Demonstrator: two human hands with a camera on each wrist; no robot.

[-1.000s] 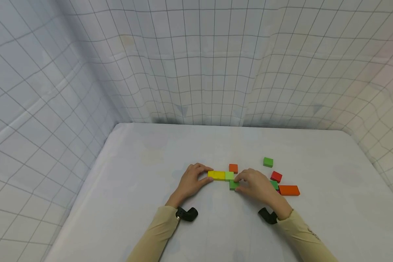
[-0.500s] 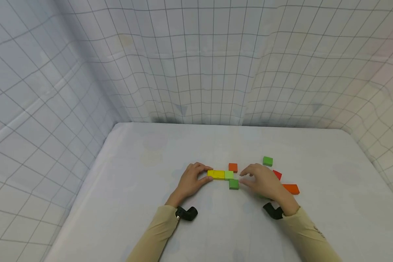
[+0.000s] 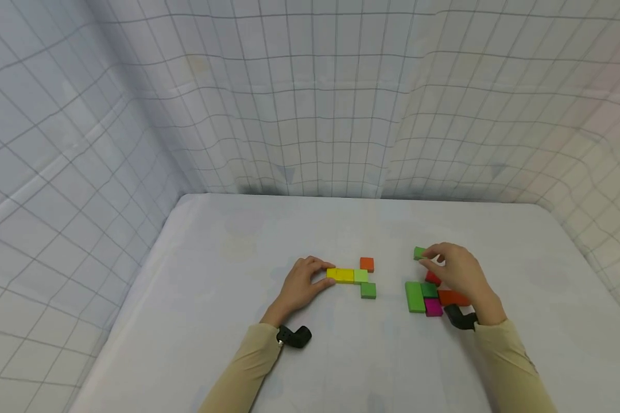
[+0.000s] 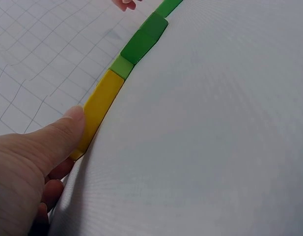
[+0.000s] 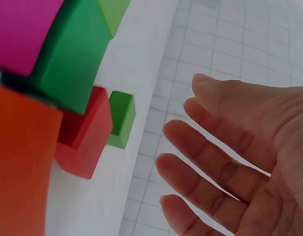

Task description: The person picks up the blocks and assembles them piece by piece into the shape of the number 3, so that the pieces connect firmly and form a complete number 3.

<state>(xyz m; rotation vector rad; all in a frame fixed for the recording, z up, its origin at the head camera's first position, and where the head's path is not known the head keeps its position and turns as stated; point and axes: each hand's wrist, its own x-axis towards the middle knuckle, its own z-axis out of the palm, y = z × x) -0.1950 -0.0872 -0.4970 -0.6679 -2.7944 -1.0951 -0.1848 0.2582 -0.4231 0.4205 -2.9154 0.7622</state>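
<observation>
My left hand (image 3: 302,284) pinches the left end of a yellow block (image 3: 343,276), thumb on the near side. A light green block (image 3: 360,276) adjoins the yellow one's right end. At its corners sit a small orange block (image 3: 367,264) behind and a green block (image 3: 368,291) in front. My right hand (image 3: 458,271) hovers on the right with nothing between its loosely bent fingers. In the head view its fingertips overlap a small green block (image 3: 418,253) at the back. The right wrist view shows that small green block (image 5: 122,119) beyond a red block (image 5: 90,135).
Below my right hand lies a cluster: a long green block (image 3: 415,297), a dark green block (image 3: 429,290), a magenta block (image 3: 433,307) and a long orange block (image 3: 452,297). White grid-patterned cloth (image 3: 310,115) surrounds the white table (image 3: 248,229) at the back and sides.
My right hand has let go of the green block near the light green one and moved right and back toward the small green block. My left hand stays on the yellow block.
</observation>
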